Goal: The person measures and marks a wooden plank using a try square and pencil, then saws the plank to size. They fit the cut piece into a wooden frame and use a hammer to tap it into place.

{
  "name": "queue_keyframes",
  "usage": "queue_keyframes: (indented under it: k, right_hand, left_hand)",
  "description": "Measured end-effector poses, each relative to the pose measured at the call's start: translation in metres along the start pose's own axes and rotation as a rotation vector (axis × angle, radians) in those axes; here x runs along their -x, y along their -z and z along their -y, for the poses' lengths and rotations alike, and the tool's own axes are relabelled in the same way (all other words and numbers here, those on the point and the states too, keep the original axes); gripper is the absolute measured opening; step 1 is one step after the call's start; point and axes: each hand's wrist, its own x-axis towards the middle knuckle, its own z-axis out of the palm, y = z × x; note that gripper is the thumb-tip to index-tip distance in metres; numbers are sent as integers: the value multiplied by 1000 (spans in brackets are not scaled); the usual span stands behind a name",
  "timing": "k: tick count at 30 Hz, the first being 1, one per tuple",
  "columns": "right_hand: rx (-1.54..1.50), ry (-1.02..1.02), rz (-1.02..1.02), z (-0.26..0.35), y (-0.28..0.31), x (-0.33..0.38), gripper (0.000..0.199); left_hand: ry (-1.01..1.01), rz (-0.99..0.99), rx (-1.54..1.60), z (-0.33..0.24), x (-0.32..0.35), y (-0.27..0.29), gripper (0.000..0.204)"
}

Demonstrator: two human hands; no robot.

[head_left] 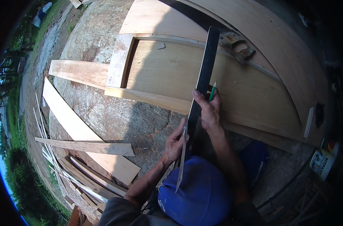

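Note:
In front of me I hold up a long, narrow wooden strip (206, 60) with a dark face, tilted away from my body. My right hand (211, 113) grips its near half, thumb on the pale edge, with a green pencil (212, 92) pointing up between the fingers. My left hand (174, 146) is closed near the strip's lower end, beside a thin metal blade (183, 158) that looks like part of a square. Some of the left fingers are hidden. Beneath the strip lies a framed wooden panel (171, 71). A blue cap (197, 192) covers the bottom middle.
A handsaw (248, 53) rests on the panel's far side, near a large curved plywood sheet (280, 41). Loose boards (77, 116) and several thin strips lie on the rough ground at left. A white bucket (324, 159) stands at right, with blue cloth (254, 160) nearer me.

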Motion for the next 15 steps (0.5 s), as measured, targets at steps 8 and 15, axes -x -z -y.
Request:
queue_keyframes:
  k: [8, 15]
  right_hand:
    - [-44, -59, -22, -3, 5, -1, 36]
    - [-72, -67, -21, -7, 7, -4, 37]
  left_hand:
    - [-15, -29, -15, 24, -3, -3, 75]
    - [29, -2, 16, 20, -5, -1, 72]
